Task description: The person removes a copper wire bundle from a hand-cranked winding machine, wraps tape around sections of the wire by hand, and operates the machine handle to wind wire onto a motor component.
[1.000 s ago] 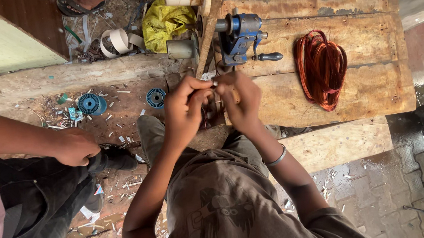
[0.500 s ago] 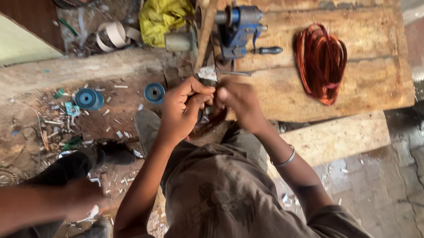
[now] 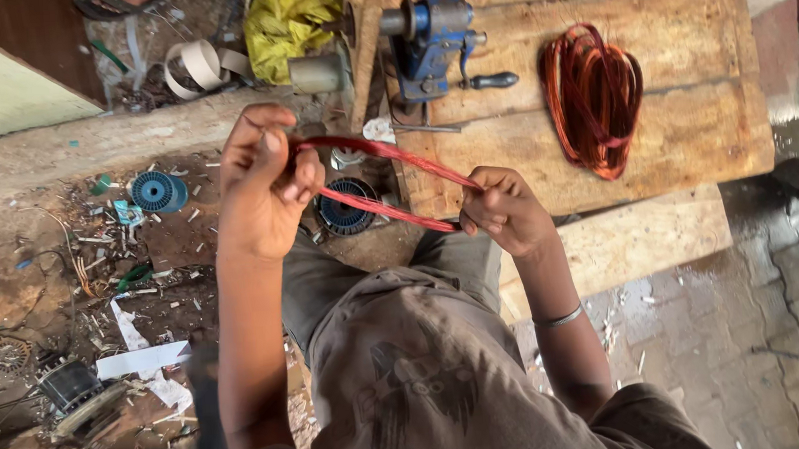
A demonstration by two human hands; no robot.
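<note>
From the head camera, looking down over the person's shoulders, the left hand (image 3: 261,183) is raised, its grip closed around one end of a thin loop of reddish copper wire (image 3: 387,183), fingers curled tight over the strands. The right hand (image 3: 502,210) sits lower and to the right, pinching the other end of the same loop between thumb and fingers, so the wire stretches taut between the two hands as two slim red lines, held in the air just in front of the near edge of the wooden desk (image 3: 683,130). On the desk lies a bigger coil of copper wire (image 3: 592,98), well apart from the hands, and beside it stands a blue hand-cranked winder (image 3: 429,40) with a dark handle. A blue plastic spool (image 3: 347,209) lies below the stretched loop, and a second blue spool (image 3: 155,190) rests on the littered floor to the left. A yellow cloth (image 3: 287,21) is bunched near the top, next to a curl of pale tape (image 3: 196,65). A thin bangle (image 3: 561,316) circles the right wrist.
</note>
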